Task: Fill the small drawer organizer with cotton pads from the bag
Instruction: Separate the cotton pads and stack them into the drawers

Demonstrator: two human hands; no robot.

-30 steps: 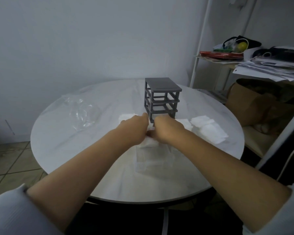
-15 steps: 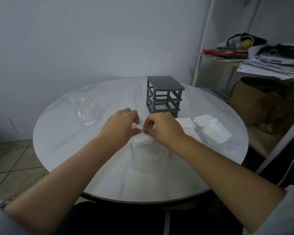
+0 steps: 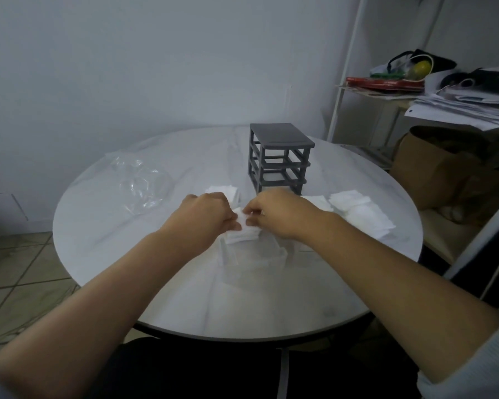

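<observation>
Near the middle of the surface [image 3: 113,254]: your two hands meet just on your side of the grey frame, knuckles up, almost touching each other.
Left hand [image 3: 206,217]: your fingers are curled inward and their tips grip the left side of the stack of cotton pads [image 3: 242,230].
Right hand [image 3: 277,214]: your thumb and forefinger pinch the same stack from the right, and the other fingers are curled under.
Stack of cotton pads: white and square, held between both hands over the far end of the clear drawer. You cannot tell whether its bottom rests inside the drawer.
Clear drawer [image 3: 252,256]: see-through, lying on the surface just on your side of the hands, apart from the frame.
Drawer organizer [image 3: 280,158]: a dark grey frame with three levels, upright just beyond your hands. You can see straight through its slots.
Loose pads: the left pile [image 3: 224,191] lies just behind your left hand, the middle pile [image 3: 317,201] is beside your right wrist, and the right pile [image 3: 355,213] spreads wider toward the surface's right edge.
Bag [image 3: 139,182]: clear crumpled plastic, lying at the far left, well apart from your hands.
Beyond the surface: a white shelf [image 3: 342,90] stands at right, loaded with papers [image 3: 467,103]. A brown cardboard box [image 3: 432,174] sits below it, and the tiled floor [image 3: 15,272] shows at left.
</observation>
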